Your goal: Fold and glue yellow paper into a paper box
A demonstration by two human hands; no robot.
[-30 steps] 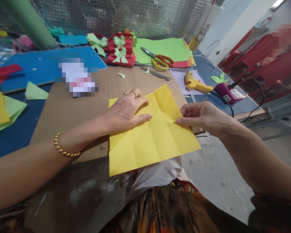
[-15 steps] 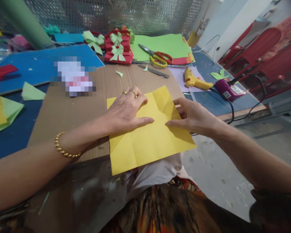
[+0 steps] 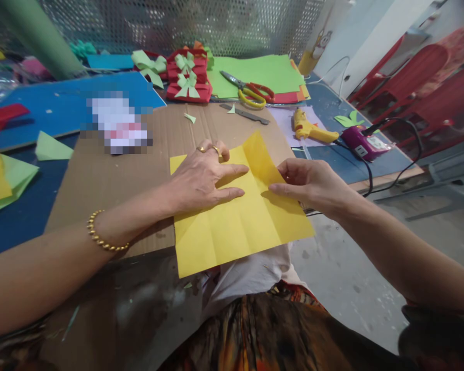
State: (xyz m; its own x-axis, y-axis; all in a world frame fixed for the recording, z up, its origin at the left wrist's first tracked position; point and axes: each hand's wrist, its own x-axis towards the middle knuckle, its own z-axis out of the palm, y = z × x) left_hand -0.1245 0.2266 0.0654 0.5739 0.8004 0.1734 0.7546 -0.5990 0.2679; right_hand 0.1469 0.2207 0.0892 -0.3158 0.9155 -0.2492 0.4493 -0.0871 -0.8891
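Note:
A creased sheet of yellow paper (image 3: pixel 232 226) lies partly on brown cardboard (image 3: pixel 112 185), its near edge jutting past the table edge over my lap. Pressed on the sheet's left part is my left hand (image 3: pixel 204 178), fingers spread, with gold rings on it. My right hand (image 3: pixel 309 180) pinches the sheet's right edge, thumb on top and the fingers behind. Between the hands the right part of the paper tilts up along a crease, its far corner raised.
Scissors (image 3: pixel 251 93) rest on green sheets (image 3: pixel 263 72) at the back. Beyond the cardboard are a metal strip (image 3: pixel 251 116), a yellow glue gun (image 3: pixel 313 129) and a purple power socket (image 3: pixel 363 141). Red pieces with green bows (image 3: pixel 189 77) stand at the back.
The right part of the yellow sheet has lifted and bends more sharply at the crease. My right hand has shifted slightly rightward, and my left index finger has stretched out over the paper.

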